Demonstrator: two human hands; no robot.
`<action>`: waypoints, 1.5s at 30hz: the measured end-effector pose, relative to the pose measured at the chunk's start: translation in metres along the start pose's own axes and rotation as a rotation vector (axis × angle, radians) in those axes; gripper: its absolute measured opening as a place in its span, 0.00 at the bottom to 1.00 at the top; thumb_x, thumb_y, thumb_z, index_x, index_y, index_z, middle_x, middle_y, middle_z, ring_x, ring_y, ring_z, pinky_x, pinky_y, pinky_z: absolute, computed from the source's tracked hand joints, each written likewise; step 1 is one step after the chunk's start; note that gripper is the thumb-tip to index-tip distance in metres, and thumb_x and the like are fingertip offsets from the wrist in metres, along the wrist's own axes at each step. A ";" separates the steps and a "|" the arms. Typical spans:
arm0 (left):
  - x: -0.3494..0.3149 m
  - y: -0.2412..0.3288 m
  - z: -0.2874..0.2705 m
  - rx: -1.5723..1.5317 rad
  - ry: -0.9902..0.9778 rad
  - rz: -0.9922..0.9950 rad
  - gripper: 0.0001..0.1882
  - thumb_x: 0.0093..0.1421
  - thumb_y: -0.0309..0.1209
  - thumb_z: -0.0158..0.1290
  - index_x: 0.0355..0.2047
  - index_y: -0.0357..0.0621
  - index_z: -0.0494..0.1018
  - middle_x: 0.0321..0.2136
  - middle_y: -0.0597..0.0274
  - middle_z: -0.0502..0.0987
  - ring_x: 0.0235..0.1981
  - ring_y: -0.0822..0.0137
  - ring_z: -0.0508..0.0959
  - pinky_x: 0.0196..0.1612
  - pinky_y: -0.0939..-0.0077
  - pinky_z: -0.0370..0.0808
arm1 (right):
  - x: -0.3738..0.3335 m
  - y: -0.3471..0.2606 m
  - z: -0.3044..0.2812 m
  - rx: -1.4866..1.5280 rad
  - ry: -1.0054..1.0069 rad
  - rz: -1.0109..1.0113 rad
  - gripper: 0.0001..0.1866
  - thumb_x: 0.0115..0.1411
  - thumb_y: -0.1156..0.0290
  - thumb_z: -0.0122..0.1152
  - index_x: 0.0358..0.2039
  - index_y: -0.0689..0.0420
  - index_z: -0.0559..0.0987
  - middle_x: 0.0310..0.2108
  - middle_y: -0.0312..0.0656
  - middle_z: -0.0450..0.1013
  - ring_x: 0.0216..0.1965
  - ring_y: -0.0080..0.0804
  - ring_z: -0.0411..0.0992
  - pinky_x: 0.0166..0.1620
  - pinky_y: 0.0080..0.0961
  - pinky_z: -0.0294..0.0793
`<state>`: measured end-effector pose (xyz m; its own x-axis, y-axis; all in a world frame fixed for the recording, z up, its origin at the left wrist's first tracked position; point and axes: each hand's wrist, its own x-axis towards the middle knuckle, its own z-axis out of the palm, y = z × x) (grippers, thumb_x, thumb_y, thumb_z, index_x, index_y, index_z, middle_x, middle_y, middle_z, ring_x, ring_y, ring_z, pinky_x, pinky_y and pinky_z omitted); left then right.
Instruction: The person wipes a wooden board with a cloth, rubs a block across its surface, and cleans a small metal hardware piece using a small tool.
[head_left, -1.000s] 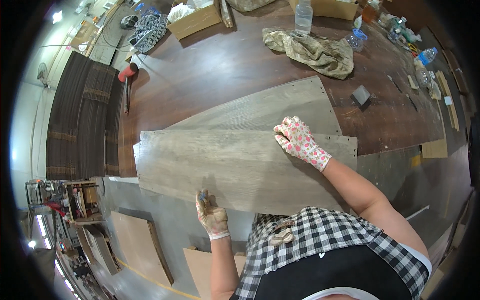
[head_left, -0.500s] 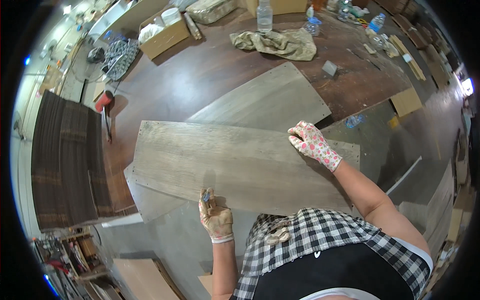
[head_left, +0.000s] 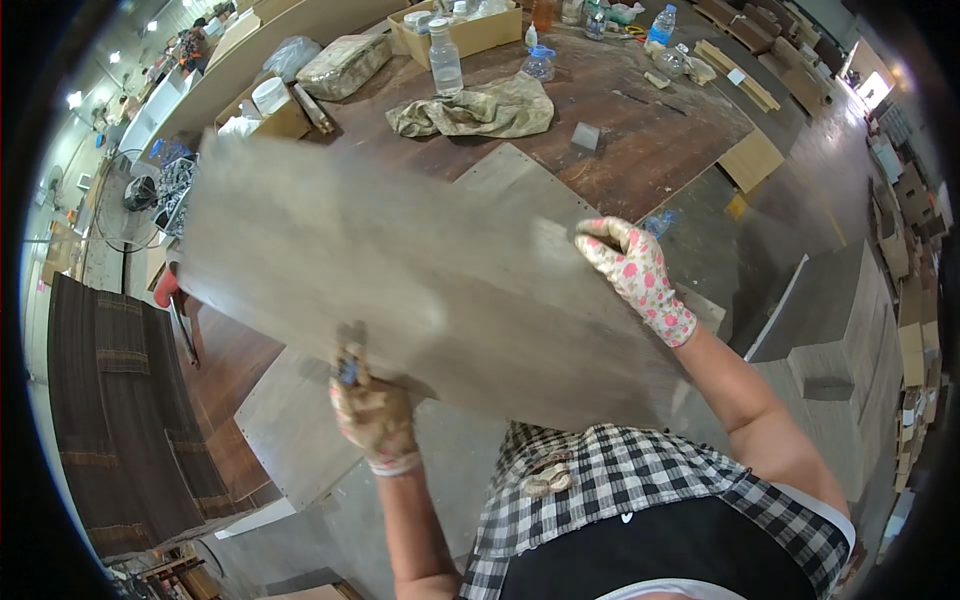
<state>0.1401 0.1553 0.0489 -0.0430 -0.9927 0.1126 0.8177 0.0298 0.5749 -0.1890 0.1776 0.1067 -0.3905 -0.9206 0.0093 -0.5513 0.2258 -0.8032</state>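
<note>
A grey wood-grain board (head_left: 400,290) is tilted in front of me, blurred by motion. My right hand (head_left: 635,280), in a white glove with pink flowers, grips its far edge with fingers and thumb. By the near edge is my left hand (head_left: 375,405), in a stained glove, with a small blue-grey thing (head_left: 348,370) at its blurred fingertips; I cannot make out what it is. Whether this hand also touches the board is unclear. Beneath lies another grey board (head_left: 290,425), its far end showing beyond the raised one.
A crumpled cloth (head_left: 475,108), a clear bottle (head_left: 445,62) and a small grey block (head_left: 585,136) lie on the brown worktable (head_left: 640,150). At the left are a red-headed mallet (head_left: 168,285) and stacked dark brown panels (head_left: 125,400). Grey panels (head_left: 825,340) stand at the right.
The upper board has lifted and swung, its left end rising toward the far left. My left hand has moved left with the small thing; my right hand still grips the far edge. The view has shifted right.
</note>
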 end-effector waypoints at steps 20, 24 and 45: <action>0.171 0.052 0.126 0.796 -0.293 -0.113 0.14 0.57 0.26 0.50 0.43 0.33 0.74 0.40 0.58 0.77 0.43 0.70 0.74 0.48 0.78 0.68 | -0.081 -0.008 0.144 0.698 -0.595 0.190 0.30 0.51 0.53 0.65 0.42 0.68 0.73 0.44 0.45 0.73 0.46 0.25 0.70 0.49 0.22 0.69; 0.186 0.007 0.087 0.690 -0.311 -0.386 0.13 0.56 0.28 0.52 0.41 0.35 0.75 0.35 0.60 0.77 0.38 0.71 0.75 0.45 0.79 0.70 | -0.109 0.079 0.232 0.810 -0.787 0.642 0.31 0.45 0.59 0.73 0.40 0.69 0.71 0.37 0.44 0.75 0.31 0.29 0.76 0.34 0.26 0.79; 0.201 0.000 -0.022 0.934 -0.095 -0.170 0.15 0.59 0.25 0.50 0.47 0.32 0.71 0.38 0.59 0.76 0.39 0.74 0.73 0.44 0.84 0.69 | -0.042 -0.019 0.181 0.701 -0.937 -0.133 0.21 0.62 0.50 0.46 0.34 0.57 0.74 0.29 0.44 0.75 0.31 0.29 0.75 0.34 0.26 0.75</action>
<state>0.1445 -0.0473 0.0536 -0.1989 -0.9800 0.0096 0.0093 0.0079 0.9999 -0.0288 0.1542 0.0138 0.4951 -0.8642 -0.0894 0.0928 0.1549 -0.9836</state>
